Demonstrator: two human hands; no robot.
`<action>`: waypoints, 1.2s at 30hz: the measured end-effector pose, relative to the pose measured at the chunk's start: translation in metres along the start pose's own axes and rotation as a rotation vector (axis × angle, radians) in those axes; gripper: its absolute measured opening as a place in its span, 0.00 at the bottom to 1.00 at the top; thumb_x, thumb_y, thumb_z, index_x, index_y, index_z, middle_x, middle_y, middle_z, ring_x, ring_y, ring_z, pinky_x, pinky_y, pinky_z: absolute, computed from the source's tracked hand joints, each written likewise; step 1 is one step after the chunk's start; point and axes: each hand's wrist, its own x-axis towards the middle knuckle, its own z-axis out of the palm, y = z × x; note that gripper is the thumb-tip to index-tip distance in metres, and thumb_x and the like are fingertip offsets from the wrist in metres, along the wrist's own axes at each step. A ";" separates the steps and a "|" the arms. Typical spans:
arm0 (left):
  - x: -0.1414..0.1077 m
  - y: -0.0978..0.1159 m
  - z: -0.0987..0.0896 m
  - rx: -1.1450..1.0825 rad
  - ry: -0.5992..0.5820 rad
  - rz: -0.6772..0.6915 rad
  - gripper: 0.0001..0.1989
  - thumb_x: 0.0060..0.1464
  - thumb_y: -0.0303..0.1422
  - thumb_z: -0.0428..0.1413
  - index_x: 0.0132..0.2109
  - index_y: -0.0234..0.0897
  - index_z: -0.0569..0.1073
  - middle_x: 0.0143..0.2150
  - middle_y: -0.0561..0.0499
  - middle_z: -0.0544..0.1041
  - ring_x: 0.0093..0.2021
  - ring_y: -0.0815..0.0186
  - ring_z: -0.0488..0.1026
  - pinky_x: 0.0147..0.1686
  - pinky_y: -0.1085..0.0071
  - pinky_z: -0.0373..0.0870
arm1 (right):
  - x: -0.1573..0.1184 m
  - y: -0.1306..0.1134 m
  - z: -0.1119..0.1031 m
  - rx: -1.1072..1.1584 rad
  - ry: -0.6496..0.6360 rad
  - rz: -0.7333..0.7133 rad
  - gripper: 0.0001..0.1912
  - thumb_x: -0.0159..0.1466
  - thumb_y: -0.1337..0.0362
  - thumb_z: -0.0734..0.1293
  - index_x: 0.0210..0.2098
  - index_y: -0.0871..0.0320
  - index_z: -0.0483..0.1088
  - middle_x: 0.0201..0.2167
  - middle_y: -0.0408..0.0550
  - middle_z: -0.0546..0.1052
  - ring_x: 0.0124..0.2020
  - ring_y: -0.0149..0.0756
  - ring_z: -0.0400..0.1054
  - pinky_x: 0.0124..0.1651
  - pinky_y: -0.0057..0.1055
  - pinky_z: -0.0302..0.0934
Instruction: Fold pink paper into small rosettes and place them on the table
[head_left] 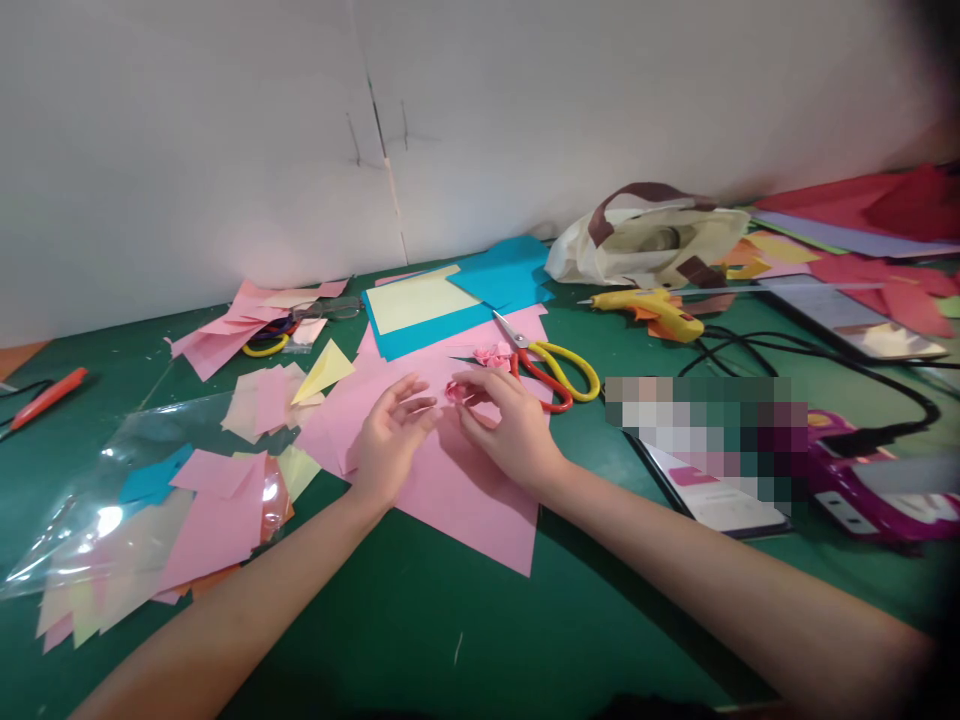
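Between the thumb and fingers of my right hand [508, 425] is a small pink paper flower [453, 391]. My left hand [391, 435] is just left of it, fingers apart and curved, holding nothing that I can see. Both hands are over large pink paper sheets [465, 520]. More small pink paper flowers [491, 355] lie just behind my right hand. Beside them rest scissors [559, 375] with one red and one yellow handle loop, blades pointing away to the left.
Blue sheets [502, 275] and a cream sheet [420, 298] lie behind. A clear plastic bag [112, 460] with paper pieces is at left. On the right are a yellow glue gun [652, 308], a phone [712, 480], black cables [900, 385], a purple power strip [855, 500] and a cloth bag [570, 255].
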 end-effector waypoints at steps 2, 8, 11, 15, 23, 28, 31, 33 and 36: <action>0.000 0.000 0.000 0.047 0.046 0.028 0.21 0.48 0.34 0.61 0.50 0.39 0.70 0.49 0.45 0.73 0.45 0.63 0.74 0.42 0.67 0.72 | 0.001 0.005 0.000 -0.140 0.038 0.039 0.14 0.60 0.71 0.62 0.45 0.58 0.69 0.43 0.55 0.74 0.43 0.42 0.70 0.45 0.42 0.67; -0.002 -0.001 -0.001 0.156 -0.004 0.121 0.13 0.52 0.33 0.56 0.46 0.38 0.70 0.44 0.45 0.74 0.41 0.64 0.73 0.41 0.66 0.71 | 0.000 0.003 0.000 -0.561 0.009 0.082 0.19 0.63 0.68 0.61 0.54 0.61 0.65 0.53 0.57 0.72 0.56 0.53 0.61 0.54 0.53 0.52; -0.008 0.000 -0.001 0.320 0.016 0.287 0.10 0.53 0.30 0.54 0.44 0.38 0.70 0.44 0.45 0.74 0.42 0.62 0.73 0.45 0.61 0.70 | -0.002 -0.001 -0.001 -0.523 -0.024 -0.046 0.21 0.63 0.69 0.61 0.55 0.62 0.64 0.53 0.58 0.71 0.55 0.52 0.61 0.53 0.50 0.54; -0.016 -0.002 0.000 0.611 0.153 0.596 0.17 0.52 0.24 0.52 0.50 0.39 0.65 0.52 0.42 0.69 0.56 0.56 0.65 0.55 0.52 0.62 | -0.005 -0.002 -0.002 -0.297 -0.298 -0.256 0.19 0.62 0.73 0.58 0.52 0.60 0.67 0.43 0.55 0.75 0.42 0.42 0.69 0.41 0.39 0.64; -0.017 -0.009 0.003 1.046 -0.015 0.338 0.34 0.49 0.19 0.48 0.63 0.34 0.51 0.70 0.28 0.36 0.68 0.41 0.40 0.59 0.33 0.40 | -0.005 0.001 0.003 -0.138 -0.445 -0.399 0.13 0.61 0.72 0.60 0.43 0.61 0.70 0.30 0.52 0.74 0.32 0.38 0.69 0.33 0.33 0.65; -0.020 -0.005 0.003 1.063 -0.102 0.501 0.29 0.52 0.18 0.45 0.61 0.36 0.55 0.70 0.31 0.40 0.68 0.47 0.46 0.60 0.40 0.48 | -0.004 -0.002 0.000 -0.094 -0.329 -0.219 0.17 0.56 0.78 0.58 0.42 0.61 0.69 0.36 0.54 0.74 0.37 0.39 0.69 0.38 0.36 0.67; -0.020 -0.005 0.002 0.976 -0.084 0.502 0.26 0.52 0.18 0.46 0.58 0.37 0.60 0.70 0.33 0.46 0.66 0.48 0.53 0.59 0.42 0.53 | -0.003 -0.004 -0.002 -0.055 -0.287 -0.171 0.17 0.56 0.77 0.58 0.44 0.60 0.67 0.40 0.55 0.72 0.43 0.42 0.68 0.42 0.39 0.67; -0.017 -0.004 0.000 0.827 -0.088 0.479 0.24 0.52 0.19 0.47 0.56 0.38 0.62 0.69 0.36 0.50 0.65 0.51 0.56 0.59 0.47 0.57 | -0.003 -0.005 -0.002 -0.047 -0.262 -0.171 0.17 0.59 0.75 0.59 0.46 0.58 0.65 0.42 0.54 0.71 0.44 0.42 0.67 0.43 0.40 0.67; -0.012 -0.002 -0.001 0.485 -0.066 0.368 0.19 0.54 0.24 0.49 0.54 0.40 0.63 0.63 0.40 0.64 0.63 0.57 0.60 0.58 0.54 0.62 | -0.002 -0.007 -0.003 -0.055 -0.153 -0.147 0.17 0.62 0.69 0.61 0.51 0.56 0.62 0.46 0.55 0.69 0.46 0.43 0.66 0.44 0.42 0.66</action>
